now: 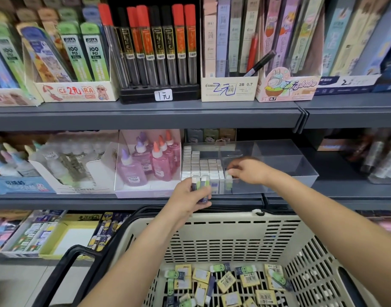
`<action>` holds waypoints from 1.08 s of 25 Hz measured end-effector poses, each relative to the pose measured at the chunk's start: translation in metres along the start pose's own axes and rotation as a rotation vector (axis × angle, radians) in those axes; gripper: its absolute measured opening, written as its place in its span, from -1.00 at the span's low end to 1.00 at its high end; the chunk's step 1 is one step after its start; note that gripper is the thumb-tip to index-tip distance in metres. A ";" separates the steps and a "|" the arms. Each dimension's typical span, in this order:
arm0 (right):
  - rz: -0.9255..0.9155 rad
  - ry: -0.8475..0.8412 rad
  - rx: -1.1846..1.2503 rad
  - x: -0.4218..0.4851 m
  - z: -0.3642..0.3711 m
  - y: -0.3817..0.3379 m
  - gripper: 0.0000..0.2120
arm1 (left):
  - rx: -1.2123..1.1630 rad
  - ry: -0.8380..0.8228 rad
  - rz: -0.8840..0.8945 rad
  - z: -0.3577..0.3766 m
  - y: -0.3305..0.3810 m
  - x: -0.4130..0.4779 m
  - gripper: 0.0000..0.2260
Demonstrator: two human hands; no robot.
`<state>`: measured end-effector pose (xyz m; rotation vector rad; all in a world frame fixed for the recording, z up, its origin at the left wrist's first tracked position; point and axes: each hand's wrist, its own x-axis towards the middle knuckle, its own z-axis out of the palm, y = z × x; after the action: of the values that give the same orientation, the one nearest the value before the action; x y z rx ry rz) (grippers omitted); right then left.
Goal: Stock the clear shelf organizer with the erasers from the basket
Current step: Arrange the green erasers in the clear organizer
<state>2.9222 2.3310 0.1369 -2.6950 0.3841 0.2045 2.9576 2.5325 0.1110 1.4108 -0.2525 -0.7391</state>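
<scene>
The clear shelf organizer (301, 171) stands on the middle shelf, its left part filled with rows of white erasers (201, 166). My left hand (191, 197) grips a few sleeved erasers (200, 185) upright just in front of the organizer's left corner. My right hand (248, 170) reaches over the front wall and pinches a single eraser (228, 179) standing at the right end of the front row. Below, the beige basket (234, 235) holds several loose erasers (225, 284) in yellow and green sleeves.
Pink and purple glue bottles (145, 162) stand in a box left of the organizer. Lead tubes and pencil boxes (159, 47) fill the upper shelf. The basket's black handle (64, 269) lies to the left. Stationery boxes (46, 231) sit on the lower shelf.
</scene>
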 end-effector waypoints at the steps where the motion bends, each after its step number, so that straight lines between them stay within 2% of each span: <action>1: -0.010 -0.023 -0.022 0.000 0.001 0.001 -0.68 | -0.006 -0.014 0.007 -0.001 -0.001 0.000 -0.95; 4: -0.035 -0.023 -0.039 -0.007 0.002 0.000 -0.64 | -0.032 -0.022 0.007 0.002 -0.002 0.003 -0.97; 6: -0.053 0.143 -0.021 -0.016 0.001 -0.003 -0.66 | -0.036 -0.023 0.000 0.007 -0.003 0.004 -0.97; 8: -0.136 0.325 0.096 -0.029 0.000 -0.011 -0.71 | -0.025 -0.025 -0.001 0.013 -0.003 0.005 -0.96; 9: -0.184 0.328 0.178 -0.035 0.000 -0.015 -0.73 | -0.011 -0.033 0.004 0.016 -0.004 0.004 -0.96; 11: -0.244 0.215 0.310 -0.045 0.003 -0.021 -0.82 | 0.024 -0.062 0.018 0.023 -0.003 0.004 -0.94; 13: -0.236 0.147 0.412 -0.049 0.000 -0.022 -0.91 | 0.045 -0.068 0.036 0.028 -0.002 0.003 -0.95; 17: -0.116 0.317 0.583 -0.041 -0.023 -0.010 -0.91 | -0.006 0.005 0.008 0.024 0.005 0.006 -0.90; 20: -0.016 0.421 0.416 -0.021 -0.028 -0.001 -0.92 | -0.052 0.010 -0.002 0.017 0.009 0.003 -0.80; 24: 0.061 0.306 0.226 0.001 -0.013 0.000 -0.85 | 0.063 -0.003 0.092 0.010 0.004 -0.001 -0.86; 27: -0.016 0.146 0.132 0.006 0.001 0.004 -0.79 | 0.122 0.012 0.139 0.004 0.003 0.001 -0.83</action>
<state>2.9271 2.3263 0.1332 -2.5887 0.4042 -0.0223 2.9571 2.5283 0.1140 1.4964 -0.3877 -0.6090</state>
